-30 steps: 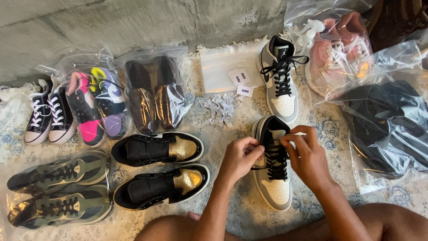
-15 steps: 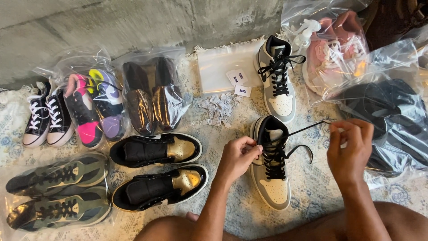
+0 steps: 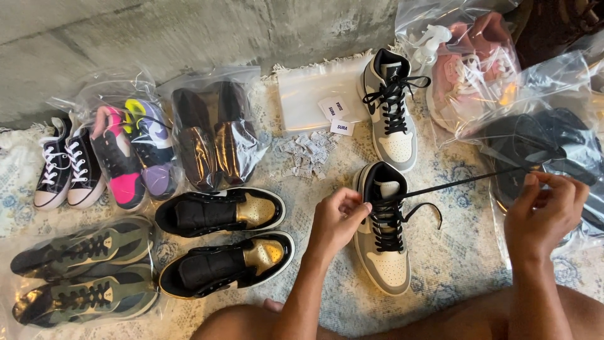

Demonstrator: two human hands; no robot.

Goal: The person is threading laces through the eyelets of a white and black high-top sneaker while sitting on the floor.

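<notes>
The person's left hand (image 3: 336,220) pinches the collar of a grey, white and black high-top sneaker (image 3: 382,230) lying toe-toward-the-viewer on the patterned rug (image 3: 453,258). The right hand (image 3: 544,211), at about 3 o'clock from the shoe, is closed on the end of a black lace (image 3: 459,182) drawn taut out of an upper eyelet. Judging from this, the lower eyelets are laced, while the top of the shoe is not yet tied and a second lace end loops loose beside it.

Bare rug lies between shoe and right hand. At 9 o'clock sit two black-and-gold sneakers (image 3: 220,239), close by. Past the right hand lies a bagged dark pair (image 3: 553,151). At 12 o'clock stands the matching sneaker (image 3: 390,110), fully laced, then the concrete wall (image 3: 189,31).
</notes>
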